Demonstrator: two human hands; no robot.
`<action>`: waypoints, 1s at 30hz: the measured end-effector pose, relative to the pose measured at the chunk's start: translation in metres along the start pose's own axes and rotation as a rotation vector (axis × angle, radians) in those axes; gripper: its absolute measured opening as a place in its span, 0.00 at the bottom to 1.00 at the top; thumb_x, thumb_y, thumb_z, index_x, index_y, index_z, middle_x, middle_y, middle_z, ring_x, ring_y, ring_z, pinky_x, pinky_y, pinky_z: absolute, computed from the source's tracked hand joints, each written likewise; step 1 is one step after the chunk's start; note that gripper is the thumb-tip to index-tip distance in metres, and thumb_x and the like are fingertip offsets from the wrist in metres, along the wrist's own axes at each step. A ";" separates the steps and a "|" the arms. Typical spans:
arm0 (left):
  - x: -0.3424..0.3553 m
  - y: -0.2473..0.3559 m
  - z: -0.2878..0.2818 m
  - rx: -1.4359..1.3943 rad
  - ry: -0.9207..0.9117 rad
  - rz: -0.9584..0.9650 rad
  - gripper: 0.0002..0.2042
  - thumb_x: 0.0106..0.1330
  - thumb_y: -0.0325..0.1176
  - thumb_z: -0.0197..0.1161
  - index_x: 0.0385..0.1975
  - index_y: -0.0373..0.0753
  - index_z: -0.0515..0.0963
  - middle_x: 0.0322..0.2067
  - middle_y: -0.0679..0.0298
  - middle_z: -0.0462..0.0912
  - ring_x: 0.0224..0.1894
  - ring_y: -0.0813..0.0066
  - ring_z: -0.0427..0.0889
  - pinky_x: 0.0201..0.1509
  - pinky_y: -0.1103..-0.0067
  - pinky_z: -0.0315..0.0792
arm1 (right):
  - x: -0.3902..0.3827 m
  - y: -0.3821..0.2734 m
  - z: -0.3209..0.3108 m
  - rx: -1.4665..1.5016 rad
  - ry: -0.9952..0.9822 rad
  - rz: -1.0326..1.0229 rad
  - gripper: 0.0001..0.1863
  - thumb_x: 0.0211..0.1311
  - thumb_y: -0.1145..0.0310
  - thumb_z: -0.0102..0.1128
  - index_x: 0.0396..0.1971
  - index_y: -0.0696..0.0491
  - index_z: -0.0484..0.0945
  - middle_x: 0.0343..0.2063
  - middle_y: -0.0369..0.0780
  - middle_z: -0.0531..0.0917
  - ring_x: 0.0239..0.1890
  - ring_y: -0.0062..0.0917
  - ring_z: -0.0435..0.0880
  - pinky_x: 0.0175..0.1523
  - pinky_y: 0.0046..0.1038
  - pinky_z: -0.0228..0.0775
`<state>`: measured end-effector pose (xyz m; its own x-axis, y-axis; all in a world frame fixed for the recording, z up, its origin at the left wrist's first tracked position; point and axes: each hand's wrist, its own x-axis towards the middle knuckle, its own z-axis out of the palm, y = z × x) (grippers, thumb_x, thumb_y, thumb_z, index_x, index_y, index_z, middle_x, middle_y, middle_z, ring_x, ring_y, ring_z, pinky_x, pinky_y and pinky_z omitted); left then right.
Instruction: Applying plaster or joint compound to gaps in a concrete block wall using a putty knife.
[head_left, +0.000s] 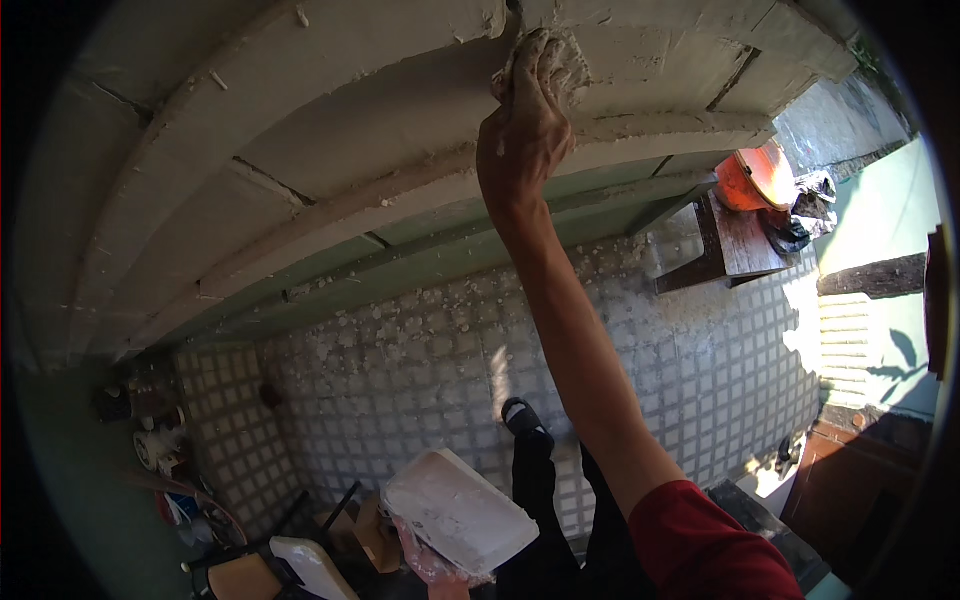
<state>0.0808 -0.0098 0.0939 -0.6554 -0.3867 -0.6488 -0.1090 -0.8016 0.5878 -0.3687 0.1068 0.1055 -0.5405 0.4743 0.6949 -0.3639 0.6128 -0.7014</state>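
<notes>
Entry: clutter of small tins and tools [160, 440] on the tiled floor [400, 380] at far left, well below the work. Lower centre, a white block [455, 510] sits in view with a pinkish bag under it; the left hand is not visible, so I cannot tell whether it holds the block. Right hand [525, 125] is raised to the block wall [330, 130], fingers pressed flat and smeared into a lump of wet mortar [555, 62] at a joint, not clenched. Risks, as I judge them: mortar could drop from the joint if pushed too thin; the person's foot [522, 415] looks to stand high above the floor, so an overreach could upset balance. Orange bucket [750, 180] on a wooden bench [725, 245] at right.
</notes>
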 end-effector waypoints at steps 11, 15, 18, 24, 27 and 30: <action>0.009 0.002 0.006 0.007 0.040 0.010 0.32 0.69 0.58 0.48 0.67 0.46 0.58 0.65 0.60 0.62 0.65 0.55 0.64 0.65 0.55 0.63 | -0.040 0.019 -0.056 0.188 -0.343 -0.190 0.33 0.46 0.86 0.49 0.59 0.56 0.71 0.57 0.47 0.75 0.62 0.47 0.69 0.64 0.43 0.65; 0.006 0.003 0.004 -0.034 -0.059 -0.036 0.31 0.69 0.58 0.45 0.67 0.46 0.59 0.64 0.61 0.64 0.63 0.54 0.67 0.63 0.58 0.67 | -0.005 0.020 -0.056 0.196 -0.155 -0.026 0.32 0.44 0.87 0.46 0.57 0.66 0.69 0.54 0.54 0.75 0.62 0.47 0.70 0.65 0.43 0.63; 0.007 -0.001 -0.007 -0.056 -0.048 -0.049 0.32 0.70 0.59 0.44 0.68 0.46 0.57 0.66 0.60 0.61 0.64 0.54 0.65 0.65 0.57 0.64 | -0.010 0.006 0.003 0.056 0.076 -0.215 0.24 0.58 0.82 0.49 0.57 0.60 0.73 0.52 0.50 0.78 0.59 0.45 0.73 0.62 0.39 0.67; 0.008 0.019 -0.010 0.055 0.101 0.024 0.33 0.70 0.60 0.42 0.69 0.46 0.55 0.67 0.60 0.58 0.66 0.54 0.62 0.67 0.56 0.62 | -0.078 -0.043 0.049 0.115 -0.034 -0.092 0.31 0.48 0.87 0.48 0.58 0.63 0.70 0.54 0.53 0.76 0.58 0.49 0.74 0.64 0.41 0.64; 0.009 0.026 -0.017 0.015 0.053 0.026 0.32 0.70 0.59 0.42 0.68 0.48 0.56 0.67 0.60 0.59 0.66 0.54 0.63 0.66 0.55 0.62 | -0.085 -0.052 0.037 0.179 -0.246 -0.026 0.34 0.44 0.86 0.49 0.58 0.58 0.71 0.53 0.53 0.76 0.55 0.49 0.76 0.58 0.41 0.72; 0.012 0.025 -0.034 -0.017 -0.009 0.027 0.30 0.70 0.59 0.41 0.68 0.50 0.57 0.66 0.61 0.60 0.65 0.54 0.64 0.65 0.53 0.63 | -0.101 -0.054 0.012 0.194 -0.544 -0.059 0.33 0.45 0.86 0.49 0.58 0.54 0.73 0.53 0.51 0.77 0.54 0.47 0.77 0.55 0.41 0.74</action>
<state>0.0954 -0.0500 0.0842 -0.6645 -0.4042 -0.6286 -0.0782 -0.7988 0.5964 -0.3039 0.0177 0.0715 -0.8083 0.0187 0.5885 -0.5102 0.4767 -0.7159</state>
